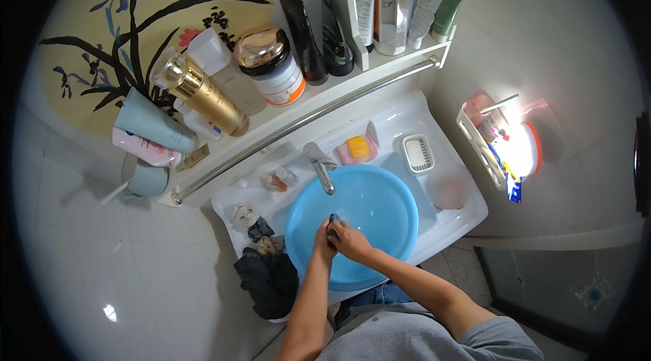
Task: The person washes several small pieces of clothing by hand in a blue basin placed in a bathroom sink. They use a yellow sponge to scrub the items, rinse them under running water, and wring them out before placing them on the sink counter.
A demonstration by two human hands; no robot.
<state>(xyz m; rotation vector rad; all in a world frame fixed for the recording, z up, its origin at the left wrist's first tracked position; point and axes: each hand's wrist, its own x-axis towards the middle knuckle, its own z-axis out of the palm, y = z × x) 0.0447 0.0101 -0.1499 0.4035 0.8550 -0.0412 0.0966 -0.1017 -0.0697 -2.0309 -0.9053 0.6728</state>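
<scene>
A light blue plastic basin [379, 254] stands in the white washbasin [430, 239], with clear water in it. Over the basin, below the chrome faucet [321, 170], my left hand [324, 239] and my right hand [351, 241] meet around a small dark wet cloth [333, 222]. Both hands grip this cloth, and most of it is hidden by the fingers. Left of the basin lies a heap of dark clothing [267, 279] on the washbasin's edge. Small crumpled cloths, one grey-white [246, 215] and one beige [269, 245], rest just behind the heap.
A pink and yellow sponge [357, 148] and a white soap dish [417, 153] sit on the washbasin's back ledge. Small bottles [278, 179] stand left of the faucet. A metal towel bar [305, 129] runs below a shelf of toiletries [325, 89]. A wall caddy [478, 142] hangs at right.
</scene>
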